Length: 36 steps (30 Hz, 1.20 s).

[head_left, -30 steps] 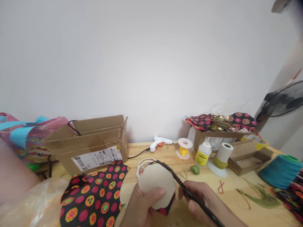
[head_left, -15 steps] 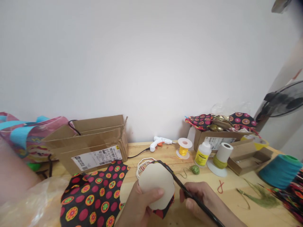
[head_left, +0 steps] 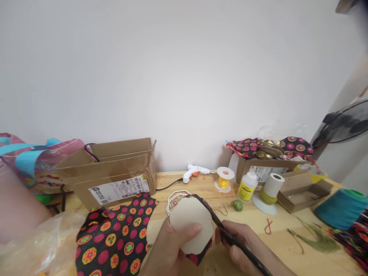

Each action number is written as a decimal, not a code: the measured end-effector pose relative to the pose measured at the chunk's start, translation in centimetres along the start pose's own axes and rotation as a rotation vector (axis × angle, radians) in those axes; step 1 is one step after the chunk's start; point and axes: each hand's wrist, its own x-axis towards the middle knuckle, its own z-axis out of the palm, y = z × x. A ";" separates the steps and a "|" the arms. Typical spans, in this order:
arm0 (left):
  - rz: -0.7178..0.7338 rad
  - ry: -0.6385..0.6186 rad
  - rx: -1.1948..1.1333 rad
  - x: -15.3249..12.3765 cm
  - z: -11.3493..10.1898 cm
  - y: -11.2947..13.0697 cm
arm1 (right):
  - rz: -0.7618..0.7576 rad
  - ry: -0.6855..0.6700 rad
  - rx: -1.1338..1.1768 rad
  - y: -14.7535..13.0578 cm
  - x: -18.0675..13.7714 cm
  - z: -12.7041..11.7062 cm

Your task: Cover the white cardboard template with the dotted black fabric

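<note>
My left hand [head_left: 178, 243] grips a cream scalloped card [head_left: 191, 224], the thumb pressed flat on its face. Black patterned cloth [head_left: 198, 256] shows behind the card at its lower and right edges. In my right hand [head_left: 238, 245] is a long, slim black tool [head_left: 217, 221], its tip at the upper right edge of the card and cloth. The tool's exact kind is unclear; its rear part runs to the lower right. A larger black cloth [head_left: 115, 239] with bright round flowers lies left of my left hand. A pale fretwork frame [head_left: 176, 197] lies just behind the card.
Cardboard boxes [head_left: 115, 176] stand at the back. Between them lie a white glue gun [head_left: 195, 172] and a yellow thread spool [head_left: 224, 179]. A glue bottle [head_left: 247, 188], green cord spool [head_left: 268, 195], small box [head_left: 304, 195] and teal thread cone [head_left: 340, 209] stand right.
The view has shifted slightly, so most things sit a little further right. Both hands keep their holds on the card and the black tool, with hardly any movement.
</note>
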 end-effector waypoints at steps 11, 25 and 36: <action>-0.017 -0.007 0.011 0.1 -0.4 0.0 | -0.061 -0.011 -0.026 -1.5 -0.5 -0.2; -0.027 -0.045 0.006 0.3 -0.7 -0.3 | -0.109 -0.002 -0.024 -1.4 -0.6 0.1; -0.045 -0.063 0.036 0.2 -0.7 0.2 | 0.041 -0.025 -0.074 -1.8 -0.6 -0.4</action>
